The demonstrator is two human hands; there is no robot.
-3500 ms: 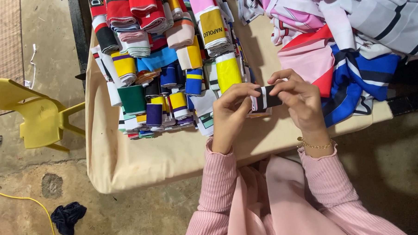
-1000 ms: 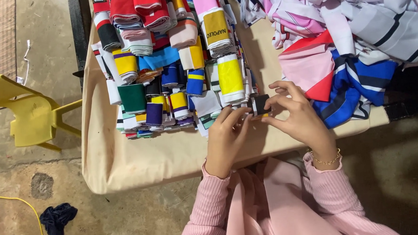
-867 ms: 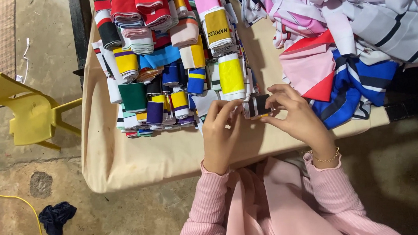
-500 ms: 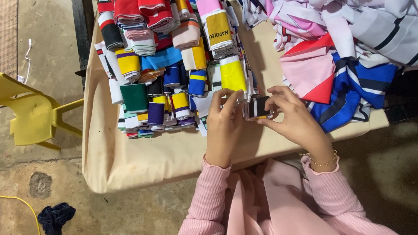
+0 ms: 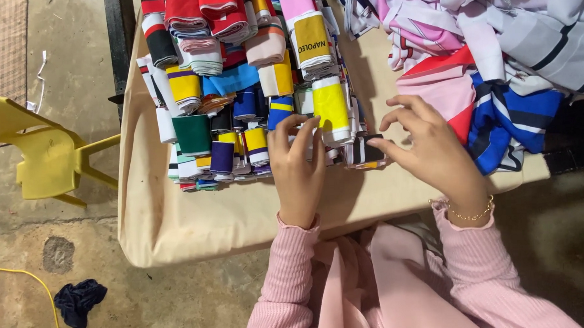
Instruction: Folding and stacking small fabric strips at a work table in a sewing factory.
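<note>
I see my left hand (image 5: 296,167) lying palm down at the near edge of the stack of rolled fabric bands (image 5: 237,88), its fingers spread a little and its fingertips resting against the white and yellow roll (image 5: 331,107); it grips nothing that I can make out. My right hand (image 5: 430,149) is loosely open beside it, thumb and forefinger touching the small black and white folded roll (image 5: 367,150) that sits at the right end of the front row, against the yellow roll; whether the fingers actually pinch it I cannot tell. Both wrists come out of pink ribbed sleeves (image 5: 289,274), and the right one carries a thin gold bracelet (image 5: 470,214). The rolls lie on a table under a beige cloth (image 5: 197,219), with a loose heap of striped garments (image 5: 495,53) just to the right. On the concrete floor to the left stands a yellow plastic chair (image 5: 42,153), and nearer me lies a dark rag (image 5: 80,299).
</note>
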